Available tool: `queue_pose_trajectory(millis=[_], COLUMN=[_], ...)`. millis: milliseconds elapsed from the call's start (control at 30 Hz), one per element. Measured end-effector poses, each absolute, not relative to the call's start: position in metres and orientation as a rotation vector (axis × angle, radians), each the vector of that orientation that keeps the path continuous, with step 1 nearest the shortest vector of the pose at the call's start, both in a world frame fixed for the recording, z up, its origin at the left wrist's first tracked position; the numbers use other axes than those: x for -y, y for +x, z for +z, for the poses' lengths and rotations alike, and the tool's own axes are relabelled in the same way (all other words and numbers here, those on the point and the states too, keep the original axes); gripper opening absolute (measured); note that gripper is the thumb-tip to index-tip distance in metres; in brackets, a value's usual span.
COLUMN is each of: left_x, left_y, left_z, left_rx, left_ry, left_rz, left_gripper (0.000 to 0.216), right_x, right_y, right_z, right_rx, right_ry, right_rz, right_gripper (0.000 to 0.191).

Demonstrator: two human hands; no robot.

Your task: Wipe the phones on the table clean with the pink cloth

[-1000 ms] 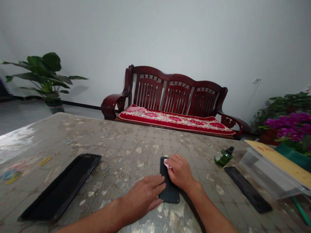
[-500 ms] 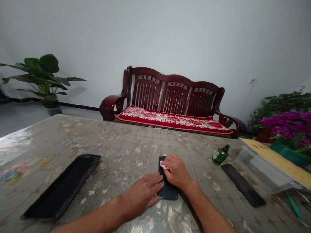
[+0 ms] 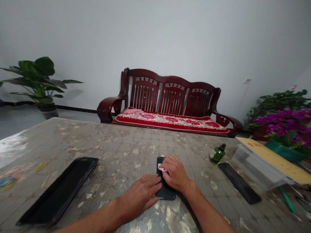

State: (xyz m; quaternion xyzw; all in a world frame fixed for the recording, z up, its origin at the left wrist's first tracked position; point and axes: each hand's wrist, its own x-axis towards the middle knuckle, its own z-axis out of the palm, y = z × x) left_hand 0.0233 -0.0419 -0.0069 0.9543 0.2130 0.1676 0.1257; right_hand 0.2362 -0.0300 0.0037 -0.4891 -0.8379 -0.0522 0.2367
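Note:
A black phone lies flat on the table in front of me. My right hand is closed around a small pink cloth and presses it onto the upper part of the phone's face. My left hand lies at the phone's left edge with its fingers stretched out, the tips touching the phone. Much of the phone's right side is hidden under my right hand.
To the left lie a black tray and coloured rubber bands. On the right are a green bottle, another black phone, a clear plastic box and purple flowers. A wooden bench stands beyond the table.
The view has turned slightly, so everything sits a little further left. My right hand and the cloth have slid slightly nearer to me on the phone; my left hand stays at its edge.

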Motion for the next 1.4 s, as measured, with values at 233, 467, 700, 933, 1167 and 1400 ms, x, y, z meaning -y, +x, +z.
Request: queue_pose_trajectory(millis=[233,467,700,933,1167,1400], left_x=[0.040,0.041,0.041,0.042,0.041,0.041], left_y=[0.021,0.022,0.020,0.021,0.022,0.023], left_z=[-0.013,-0.009,-0.012,-0.009,-0.014,-0.016], left_rx=[-0.620,-0.639,-0.621,-0.627,-0.628,-0.628], left_ry=[2.815,2.843,2.819,2.803,2.799,2.803], left_rz=[0.520,0.439,0.513,0.514,0.516,0.541], left_gripper=[0.037,0.039,0.036,0.035,0.037,0.035], right_x=[0.022,0.028,0.025,0.029,0.026,0.023], right_y=[0.241,0.244,0.249,0.248,0.246,0.242], right_z=[0.002,0.001,0.000,-0.001,-0.001,0.001], right_rx=[2.182,2.281,2.172,2.217,2.126,2.164], right_ry=[-1.470,-1.375,-1.466,-1.410,-1.466,-1.517], right_rz=[-0.181,-0.168,-0.197,-0.198,-0.187,-0.259], right_gripper=[0.022,0.026,0.023,0.028,0.023,0.020])
